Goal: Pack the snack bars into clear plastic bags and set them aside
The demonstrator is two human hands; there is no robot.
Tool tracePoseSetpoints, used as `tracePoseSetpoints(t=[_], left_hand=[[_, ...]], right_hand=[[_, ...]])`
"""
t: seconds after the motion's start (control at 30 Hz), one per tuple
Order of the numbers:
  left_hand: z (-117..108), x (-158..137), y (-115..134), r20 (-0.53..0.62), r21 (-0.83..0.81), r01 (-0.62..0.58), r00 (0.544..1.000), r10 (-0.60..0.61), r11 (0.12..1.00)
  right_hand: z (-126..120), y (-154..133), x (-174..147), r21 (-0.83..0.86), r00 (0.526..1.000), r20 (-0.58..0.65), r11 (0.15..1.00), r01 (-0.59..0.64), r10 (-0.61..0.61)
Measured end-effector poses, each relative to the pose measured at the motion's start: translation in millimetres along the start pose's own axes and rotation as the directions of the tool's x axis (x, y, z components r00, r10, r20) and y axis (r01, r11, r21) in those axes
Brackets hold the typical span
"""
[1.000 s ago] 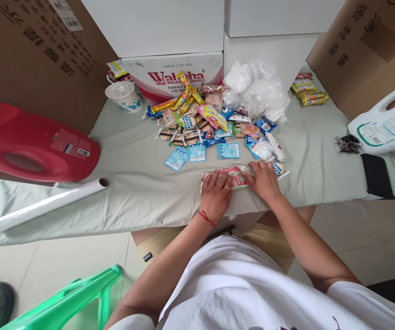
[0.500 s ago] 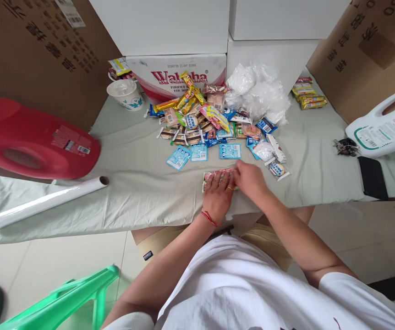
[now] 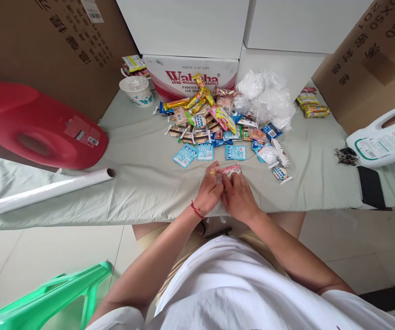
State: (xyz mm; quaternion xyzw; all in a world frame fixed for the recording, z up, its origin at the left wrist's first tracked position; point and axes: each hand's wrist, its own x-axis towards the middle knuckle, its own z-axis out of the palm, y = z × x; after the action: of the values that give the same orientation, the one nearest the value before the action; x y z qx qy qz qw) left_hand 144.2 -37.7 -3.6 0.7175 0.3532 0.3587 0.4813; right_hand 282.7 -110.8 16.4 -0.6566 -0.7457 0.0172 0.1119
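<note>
A flat pink snack packet [image 3: 232, 170] lies at the front of the cloth-covered table, partly hidden by my fingers. My left hand [image 3: 209, 189], with a ring and a red string bracelet, is closed on the packet's left end. From the right, my right hand [image 3: 240, 197] has its bent fingers closed on the packet's near side, its fingertips close to my left hand's. Just beyond lie light-blue sachets, one of them a blue sachet [image 3: 235, 152] right behind the packet. Farther back is a heap of wrapped snacks [image 3: 197, 123].
Clear plastic bags [image 3: 266, 98] lie beside the heap, before a Wahaha carton [image 3: 156, 73]. A paper cup [image 3: 137, 91], red jug [image 3: 46, 123] and plastic-film roll [image 3: 53, 190] are at left. A white detergent bottle [image 3: 386, 137] and black phone [image 3: 371, 188] are at right. A green stool [image 3: 56, 293] stands below.
My left hand, flat on the packet before, has moved to its left end and closed. My right hand has come down to the packet's near side. The view has shifted slightly.
</note>
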Motion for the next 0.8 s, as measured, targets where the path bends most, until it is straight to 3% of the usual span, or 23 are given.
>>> tracePoseSetpoints(t=[0.2, 0.33, 0.43, 0.53, 0.6, 0.7, 0.8], left_hand=[[-4.8, 13.9, 10.7, 0.067, 0.102, 0.090, 0.993, -0.097, 0.991], [-11.3, 21.9, 10.5, 0.056, -0.011, 0.172, 0.984, -0.171, 0.985], [-25.7, 21.5, 10.1, -0.046, -0.063, 0.149, 0.987, -0.152, 0.987], [-40.8, 15.3, 9.0, -0.217, 0.102, 0.156, 0.967, -0.131, 0.982], [-45.9, 10.8, 7.3, -0.168, 0.214, 0.201, 0.972, -0.166, 0.956], [-45.5, 8.4, 6.7, 0.007, 0.211, 0.236, 0.970, -0.243, 0.949], [-42.3, 14.2, 13.0, 0.003, 0.148, 0.324, 0.945, -0.328, 0.934]], right_hand=[[-1.1, 12.7, -3.0, -0.115, 0.987, 0.075, 0.982, 0.147, -0.139], [-12.6, 21.5, 6.8, -0.134, 0.959, 0.169, 0.958, 0.252, -0.229], [-24.5, 20.0, 17.1, -0.141, 0.932, 0.234, 0.938, 0.316, -0.278], [-32.7, 18.0, 28.3, -0.154, 0.904, 0.292, 0.918, 0.366, -0.312], [-36.3, 20.1, 36.3, -0.158, 0.882, 0.324, 0.900, 0.406, -0.341], [-40.5, 28.1, 46.5, -0.154, 0.863, 0.320, 0.877, 0.455, -0.392], [-40.8, 35.8, 50.4, -0.149, 0.864, 0.273, 0.868, 0.473, -0.424]])
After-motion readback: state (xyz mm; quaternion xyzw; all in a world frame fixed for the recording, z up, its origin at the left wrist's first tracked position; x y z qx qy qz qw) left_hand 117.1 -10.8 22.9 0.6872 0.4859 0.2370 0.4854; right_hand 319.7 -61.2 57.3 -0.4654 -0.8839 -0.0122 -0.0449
